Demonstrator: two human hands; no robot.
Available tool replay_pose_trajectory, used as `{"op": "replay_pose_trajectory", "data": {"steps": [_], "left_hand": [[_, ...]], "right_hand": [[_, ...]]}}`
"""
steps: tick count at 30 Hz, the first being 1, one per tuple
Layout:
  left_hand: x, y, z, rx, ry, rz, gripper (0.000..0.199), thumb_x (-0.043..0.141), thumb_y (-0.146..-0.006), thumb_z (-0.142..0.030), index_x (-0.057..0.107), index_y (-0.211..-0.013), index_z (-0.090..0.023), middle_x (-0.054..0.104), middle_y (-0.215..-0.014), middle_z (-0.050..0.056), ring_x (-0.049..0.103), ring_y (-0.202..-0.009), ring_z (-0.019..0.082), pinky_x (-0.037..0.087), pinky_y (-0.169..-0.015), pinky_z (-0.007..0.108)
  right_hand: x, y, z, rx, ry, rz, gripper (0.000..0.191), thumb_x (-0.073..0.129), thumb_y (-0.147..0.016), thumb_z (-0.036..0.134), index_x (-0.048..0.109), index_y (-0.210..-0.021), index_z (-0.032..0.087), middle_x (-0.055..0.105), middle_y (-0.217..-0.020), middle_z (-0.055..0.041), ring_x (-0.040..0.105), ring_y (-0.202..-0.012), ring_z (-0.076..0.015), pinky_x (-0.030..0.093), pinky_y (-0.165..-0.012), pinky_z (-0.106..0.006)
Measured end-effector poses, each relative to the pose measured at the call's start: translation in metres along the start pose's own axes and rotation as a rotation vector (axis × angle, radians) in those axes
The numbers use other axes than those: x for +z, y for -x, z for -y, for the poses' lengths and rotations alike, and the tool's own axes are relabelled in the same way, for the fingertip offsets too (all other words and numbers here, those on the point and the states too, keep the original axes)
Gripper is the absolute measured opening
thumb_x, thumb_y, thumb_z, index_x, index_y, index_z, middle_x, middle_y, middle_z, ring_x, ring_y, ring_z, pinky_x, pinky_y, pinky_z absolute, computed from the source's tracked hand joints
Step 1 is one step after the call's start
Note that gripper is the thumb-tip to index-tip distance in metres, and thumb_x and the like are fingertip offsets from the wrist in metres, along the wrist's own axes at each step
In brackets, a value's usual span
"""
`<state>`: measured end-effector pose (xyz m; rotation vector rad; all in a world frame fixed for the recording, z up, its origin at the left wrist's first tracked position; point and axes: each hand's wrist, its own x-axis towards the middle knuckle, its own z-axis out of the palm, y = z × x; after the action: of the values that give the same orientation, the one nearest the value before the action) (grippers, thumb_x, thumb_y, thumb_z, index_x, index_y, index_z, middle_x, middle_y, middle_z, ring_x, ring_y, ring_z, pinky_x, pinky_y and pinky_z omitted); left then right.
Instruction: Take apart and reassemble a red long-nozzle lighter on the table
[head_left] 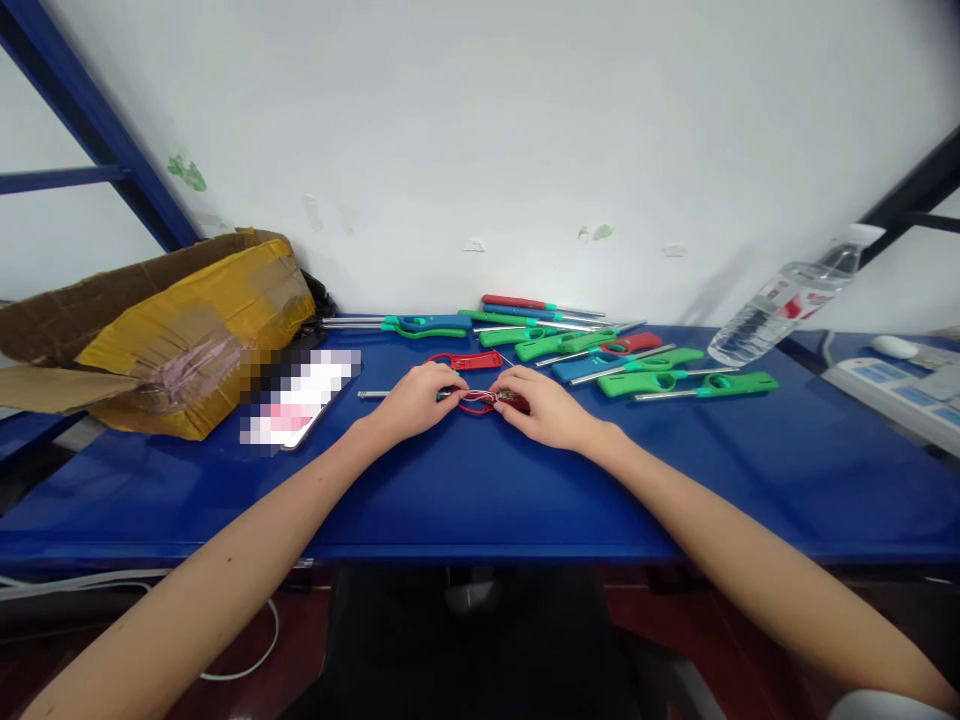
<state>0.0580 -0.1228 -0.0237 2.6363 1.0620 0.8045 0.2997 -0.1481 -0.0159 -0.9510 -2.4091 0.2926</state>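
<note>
At the middle of the table, a red long-necked gas lighter [477,408] lies opened up, thin pale wires showing across its trigger loop. My left hand [426,400] is closed on it near the base of its metal tube [370,395], which points left. On the handle end, my right hand [544,408] pinches with thumb and fingers; its fingers partly cover the inner parts. Just behind both hands lies a loose red handle half [480,362]. What exactly sits between the fingertips is too small to make out.
Several green, blue and red lighters [652,383] lie behind to the right, with others [427,324] at the back left. A phone [304,395] and a taped carton [202,340] are at left. A water bottle [787,305] and a white power strip [892,395] are at right.
</note>
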Motion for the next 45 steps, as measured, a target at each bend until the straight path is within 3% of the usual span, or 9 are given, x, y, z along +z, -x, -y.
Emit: {"op": "replay_pose_trajectory", "data": {"steps": [8,20,28,34,45], "left_hand": [[-0.0035,-0.0005,-0.0006,-0.012,0.026,0.044,0.018,0.057,-0.092,-0.031,0.072,-0.095,-0.022,0.073,-0.095,0.004,0.065,-0.089,0.02,0.047,-0.081,0.032],[-0.0003,-0.0035,-0.0015,-0.072,0.101,0.004,0.014,0.059,-0.087,-0.028,0.071,-0.085,-0.02,0.074,-0.088,0.003,0.066,-0.082,0.018,0.047,-0.074,0.028],[-0.0004,-0.0043,-0.0037,-0.101,0.107,0.007,0.013,0.059,-0.085,-0.02,0.071,-0.081,-0.019,0.073,-0.082,0.002,0.065,-0.076,0.017,0.046,-0.069,0.026],[-0.0045,-0.0031,-0.0071,-0.054,0.117,0.025,0.013,0.06,-0.088,-0.021,0.073,-0.091,-0.02,0.074,-0.089,0.003,0.066,-0.082,0.017,0.046,-0.072,0.026],[-0.0053,-0.0027,-0.0037,-0.035,0.092,0.036,0.01,0.062,-0.088,-0.023,0.072,-0.087,-0.019,0.073,-0.086,0.002,0.065,-0.08,0.017,0.046,-0.072,0.026]], "right_hand": [[-0.0002,-0.0006,0.0013,0.005,-0.001,0.004,0.013,0.054,-0.092,0.023,0.063,-0.101,0.019,0.064,-0.103,-0.0097,0.062,-0.093,-0.0219,0.052,-0.083,-0.037],[0.0016,-0.0015,0.0008,0.028,-0.061,-0.003,0.01,0.057,-0.089,0.023,0.063,-0.097,0.019,0.063,-0.1,-0.008,0.062,-0.089,-0.0199,0.052,-0.08,-0.035],[0.0011,-0.0017,0.001,0.017,-0.079,0.014,0.011,0.056,-0.091,0.024,0.064,-0.097,0.02,0.066,-0.099,-0.008,0.061,-0.09,-0.0211,0.051,-0.08,-0.036],[0.0005,-0.0019,0.0019,0.016,-0.062,0.02,0.012,0.055,-0.091,0.023,0.063,-0.099,0.019,0.066,-0.098,-0.0081,0.061,-0.091,-0.0215,0.051,-0.08,-0.036],[0.0005,-0.0008,0.0032,0.013,-0.083,0.02,0.013,0.056,-0.091,0.023,0.064,-0.099,0.018,0.066,-0.1,-0.0087,0.061,-0.091,-0.0208,0.051,-0.082,-0.036]]}}
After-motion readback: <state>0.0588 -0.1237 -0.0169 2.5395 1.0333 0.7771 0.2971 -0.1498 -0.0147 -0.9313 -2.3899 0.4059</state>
